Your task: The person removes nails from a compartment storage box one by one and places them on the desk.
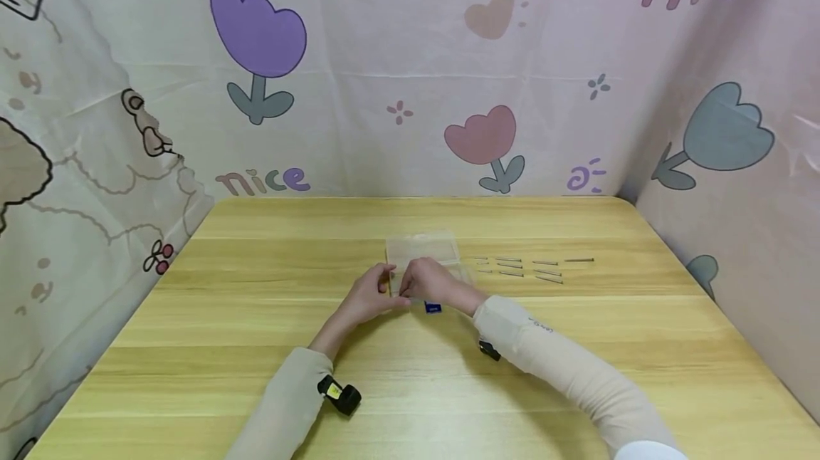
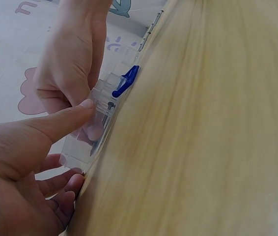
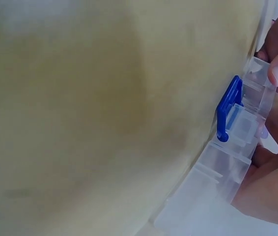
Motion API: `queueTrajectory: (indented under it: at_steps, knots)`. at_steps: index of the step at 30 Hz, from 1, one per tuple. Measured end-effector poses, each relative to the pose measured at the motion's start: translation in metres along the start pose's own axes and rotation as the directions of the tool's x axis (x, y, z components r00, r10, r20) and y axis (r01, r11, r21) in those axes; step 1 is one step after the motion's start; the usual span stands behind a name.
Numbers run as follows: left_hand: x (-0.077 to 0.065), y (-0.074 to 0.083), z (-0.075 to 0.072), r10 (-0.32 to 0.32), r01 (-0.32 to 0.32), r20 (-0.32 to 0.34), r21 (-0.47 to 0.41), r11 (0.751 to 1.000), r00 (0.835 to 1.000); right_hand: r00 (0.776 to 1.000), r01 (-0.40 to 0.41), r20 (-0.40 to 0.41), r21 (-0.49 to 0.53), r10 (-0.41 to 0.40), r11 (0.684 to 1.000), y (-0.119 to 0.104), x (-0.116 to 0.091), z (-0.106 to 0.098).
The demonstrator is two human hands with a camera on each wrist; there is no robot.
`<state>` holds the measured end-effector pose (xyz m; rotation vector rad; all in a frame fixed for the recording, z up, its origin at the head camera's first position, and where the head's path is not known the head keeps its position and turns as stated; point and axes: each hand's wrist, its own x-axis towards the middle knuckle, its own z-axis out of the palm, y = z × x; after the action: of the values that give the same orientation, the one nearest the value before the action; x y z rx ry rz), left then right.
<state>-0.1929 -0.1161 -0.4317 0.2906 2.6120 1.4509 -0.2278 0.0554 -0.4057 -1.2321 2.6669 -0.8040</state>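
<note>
A clear plastic box with its lid raised stands on the table, and a blue latch hangs at its front. My left hand grips the box's left end, the thumb against the front wall and the fingers around the side. Bent fingers of my right hand reach down inside the box. Through the clear wall in the left wrist view, a metal nail shows beside those fingertips. Whether they pinch it is hidden.
Right of the box, several nails lie in short columns by size, including mid-sized nails and a single longer nail. The wooden table meets a patterned cloth at the back and sides.
</note>
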Motion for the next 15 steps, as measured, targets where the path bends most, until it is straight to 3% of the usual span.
queueTrajectory:
  at_steps: [10,15]
  knots:
    - [-0.0006,0.0026,-0.0016,-0.013,0.013,-0.003,-0.006,1.0,1.0,1.0,-0.01,0.011,-0.021,0.01,1.0,0.0022,-0.0001,0.0038]
    - [-0.0008,0.0015,-0.0001,-0.018,0.018,0.0,-0.002,1.0,1.0,0.998,0.039,0.047,-0.057,-0.036,0.998,0.0013,-0.0018,0.0024]
